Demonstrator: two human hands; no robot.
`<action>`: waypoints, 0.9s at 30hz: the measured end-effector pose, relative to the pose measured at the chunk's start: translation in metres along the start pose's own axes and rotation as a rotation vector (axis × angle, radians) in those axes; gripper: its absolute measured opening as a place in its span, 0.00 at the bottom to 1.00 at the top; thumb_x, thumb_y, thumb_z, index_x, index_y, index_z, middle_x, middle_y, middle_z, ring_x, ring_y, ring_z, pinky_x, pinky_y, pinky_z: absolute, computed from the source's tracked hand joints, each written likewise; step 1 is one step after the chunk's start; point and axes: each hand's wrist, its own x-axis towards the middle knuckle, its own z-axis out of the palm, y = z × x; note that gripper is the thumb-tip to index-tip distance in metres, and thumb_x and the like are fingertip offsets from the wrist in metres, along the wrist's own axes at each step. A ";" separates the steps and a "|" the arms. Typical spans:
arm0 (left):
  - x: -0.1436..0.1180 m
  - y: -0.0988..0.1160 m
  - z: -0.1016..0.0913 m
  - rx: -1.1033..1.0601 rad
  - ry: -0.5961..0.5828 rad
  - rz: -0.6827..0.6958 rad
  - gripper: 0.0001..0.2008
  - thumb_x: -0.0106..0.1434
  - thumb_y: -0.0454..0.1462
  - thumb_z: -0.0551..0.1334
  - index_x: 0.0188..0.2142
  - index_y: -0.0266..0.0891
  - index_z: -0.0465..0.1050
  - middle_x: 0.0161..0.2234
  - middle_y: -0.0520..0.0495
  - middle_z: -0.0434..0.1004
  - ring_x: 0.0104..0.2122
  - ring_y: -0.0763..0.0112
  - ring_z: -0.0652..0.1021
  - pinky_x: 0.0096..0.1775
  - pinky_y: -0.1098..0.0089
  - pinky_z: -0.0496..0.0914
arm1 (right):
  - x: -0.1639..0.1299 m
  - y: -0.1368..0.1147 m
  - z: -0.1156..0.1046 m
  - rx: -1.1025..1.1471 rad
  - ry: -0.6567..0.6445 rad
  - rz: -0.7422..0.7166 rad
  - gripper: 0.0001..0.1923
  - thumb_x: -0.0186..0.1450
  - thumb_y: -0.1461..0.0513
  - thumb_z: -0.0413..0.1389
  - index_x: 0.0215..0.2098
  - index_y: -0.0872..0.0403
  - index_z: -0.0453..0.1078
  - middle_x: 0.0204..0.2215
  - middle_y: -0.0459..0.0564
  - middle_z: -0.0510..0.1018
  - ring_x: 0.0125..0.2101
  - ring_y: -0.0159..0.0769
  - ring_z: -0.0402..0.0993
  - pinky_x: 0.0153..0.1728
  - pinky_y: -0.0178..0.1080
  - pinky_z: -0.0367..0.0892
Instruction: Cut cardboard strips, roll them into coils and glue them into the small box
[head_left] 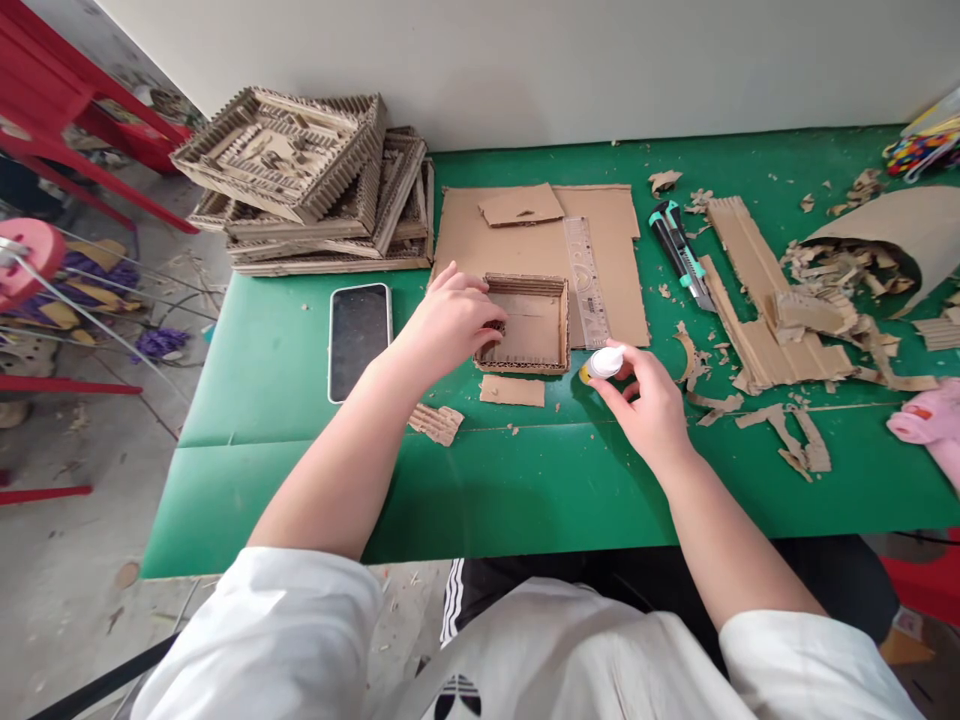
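A small square cardboard tray [534,330] with corrugated walls lies on the green table [300,440]. My left hand [450,320] rests on its left wall, fingers curled over the edge. My right hand [649,405] holds a small white glue bottle [602,363] lying sideways, its yellowish tip pointing left, just right of the tray's near corner. A flat cardboard sheet [480,240] lies under and behind the tray. A clear ruler [586,280] rests along the tray's right side.
A phone [359,338] lies face up left of the tray. A stack of finished cardboard trays [307,180] stands at the back left. A teal utility knife [679,250], cardboard strips [757,300] and scraps fill the right side. Small cut pieces [512,390] lie near the front.
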 end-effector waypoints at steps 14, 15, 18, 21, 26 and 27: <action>0.001 -0.001 -0.006 -0.056 0.018 0.049 0.11 0.66 0.40 0.57 0.33 0.39 0.76 0.35 0.46 0.79 0.45 0.61 0.75 0.56 0.51 0.60 | -0.001 0.002 0.001 0.011 -0.007 0.018 0.21 0.62 0.53 0.55 0.50 0.51 0.66 0.35 0.52 0.73 0.30 0.35 0.70 0.27 0.37 0.70; 0.000 -0.001 -0.010 -0.079 0.019 0.053 0.13 0.67 0.40 0.55 0.33 0.38 0.76 0.35 0.46 0.79 0.42 0.63 0.75 0.54 0.54 0.62 | -0.001 0.002 0.001 0.019 -0.006 0.026 0.21 0.62 0.53 0.55 0.50 0.51 0.66 0.35 0.52 0.73 0.29 0.34 0.70 0.26 0.37 0.70; -0.004 -0.003 -0.025 -0.130 0.065 0.027 0.16 0.69 0.40 0.50 0.35 0.36 0.75 0.34 0.45 0.78 0.36 0.66 0.75 0.46 0.62 0.68 | -0.001 0.003 0.001 0.030 -0.014 0.049 0.21 0.62 0.52 0.55 0.50 0.51 0.66 0.35 0.52 0.73 0.26 0.32 0.67 0.25 0.37 0.69; -0.009 -0.007 -0.036 -0.130 0.121 -0.037 0.17 0.68 0.41 0.50 0.36 0.37 0.75 0.33 0.45 0.78 0.36 0.65 0.75 0.41 0.65 0.69 | -0.001 0.003 0.001 0.020 -0.023 0.059 0.21 0.62 0.52 0.55 0.50 0.51 0.66 0.34 0.51 0.73 0.23 0.30 0.64 0.25 0.37 0.69; -0.007 -0.009 -0.028 -0.083 0.091 -0.014 0.12 0.67 0.39 0.54 0.39 0.37 0.76 0.37 0.44 0.79 0.40 0.64 0.75 0.45 0.63 0.69 | 0.000 0.003 0.002 0.022 -0.010 0.050 0.21 0.62 0.52 0.55 0.50 0.52 0.66 0.33 0.50 0.72 0.22 0.29 0.64 0.26 0.36 0.69; -0.006 -0.007 -0.023 -0.060 0.080 0.015 0.12 0.66 0.39 0.56 0.40 0.38 0.76 0.38 0.44 0.79 0.41 0.63 0.75 0.47 0.62 0.68 | 0.000 0.003 0.002 0.021 -0.009 0.046 0.20 0.62 0.52 0.55 0.50 0.52 0.66 0.33 0.50 0.72 0.22 0.29 0.63 0.26 0.36 0.68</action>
